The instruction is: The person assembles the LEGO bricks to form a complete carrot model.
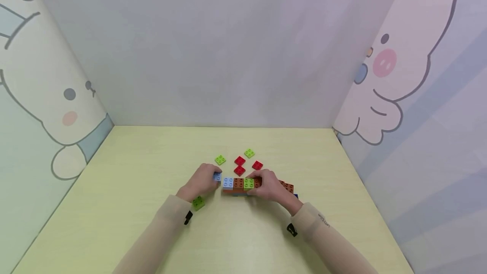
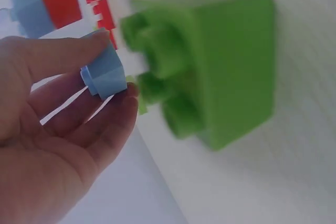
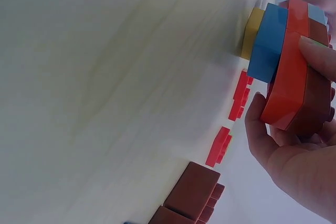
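Our left hand has a single light blue plastic brick with studs on top pinched between thumb and curled fingertips, and it's sitting just off the left end of the build. Right hand is closed around that long, stacked plastic brick build, thumb on the near side, fingers over the far side. From the left, we've got light blue, brown, lime green and more brown across its top, on an orange-red layer. Right wrist view also shows us blue and yellow bricks underneath; whether it's touching the table we can't really tell.

Moving outward, there's a chunky green studded plastic brick on the near side, right by our left wrist. Just right of our right hand we can spot some brown studded plastic bricks, plus a sliver of a dark blue piece. Beyond the build lie three thin red square plates and, farther back, two thin lime green plates, all on the pale yellow tabletop.
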Demonstrator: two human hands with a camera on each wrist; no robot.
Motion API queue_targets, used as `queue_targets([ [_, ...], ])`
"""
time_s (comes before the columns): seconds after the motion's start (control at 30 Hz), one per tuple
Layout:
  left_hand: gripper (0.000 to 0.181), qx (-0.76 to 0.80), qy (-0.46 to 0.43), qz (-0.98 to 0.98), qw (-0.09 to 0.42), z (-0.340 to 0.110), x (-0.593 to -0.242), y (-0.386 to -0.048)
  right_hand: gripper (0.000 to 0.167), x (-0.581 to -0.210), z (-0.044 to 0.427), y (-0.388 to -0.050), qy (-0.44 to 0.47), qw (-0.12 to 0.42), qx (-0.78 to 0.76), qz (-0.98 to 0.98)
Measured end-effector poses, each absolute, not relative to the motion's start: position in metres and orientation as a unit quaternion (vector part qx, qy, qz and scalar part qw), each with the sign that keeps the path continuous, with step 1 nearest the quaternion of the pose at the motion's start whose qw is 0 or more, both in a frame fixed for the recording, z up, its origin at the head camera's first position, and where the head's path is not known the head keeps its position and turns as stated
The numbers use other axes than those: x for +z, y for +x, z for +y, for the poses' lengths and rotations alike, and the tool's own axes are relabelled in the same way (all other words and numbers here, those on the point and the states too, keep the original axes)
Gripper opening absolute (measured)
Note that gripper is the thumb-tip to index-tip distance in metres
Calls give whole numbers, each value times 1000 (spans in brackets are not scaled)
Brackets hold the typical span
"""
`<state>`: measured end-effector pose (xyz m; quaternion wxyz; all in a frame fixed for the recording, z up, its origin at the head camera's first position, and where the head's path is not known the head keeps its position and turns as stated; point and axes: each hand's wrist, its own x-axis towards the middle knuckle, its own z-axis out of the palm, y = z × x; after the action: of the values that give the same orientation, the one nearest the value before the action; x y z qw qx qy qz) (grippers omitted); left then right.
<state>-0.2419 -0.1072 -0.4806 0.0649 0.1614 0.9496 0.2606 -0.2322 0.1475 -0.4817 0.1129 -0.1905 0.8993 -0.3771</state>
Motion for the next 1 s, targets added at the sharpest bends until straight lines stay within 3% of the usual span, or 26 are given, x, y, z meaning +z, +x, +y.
queue_targets([
  [0.73,36,305,198,931,12,-96,-434,-225,33,-481,148,-231,-198,111,-374,899],
  [1.0,34,317,238,918,30,-86,-430,-220,33,-480,147,-231,-198,110,-376,898],
])
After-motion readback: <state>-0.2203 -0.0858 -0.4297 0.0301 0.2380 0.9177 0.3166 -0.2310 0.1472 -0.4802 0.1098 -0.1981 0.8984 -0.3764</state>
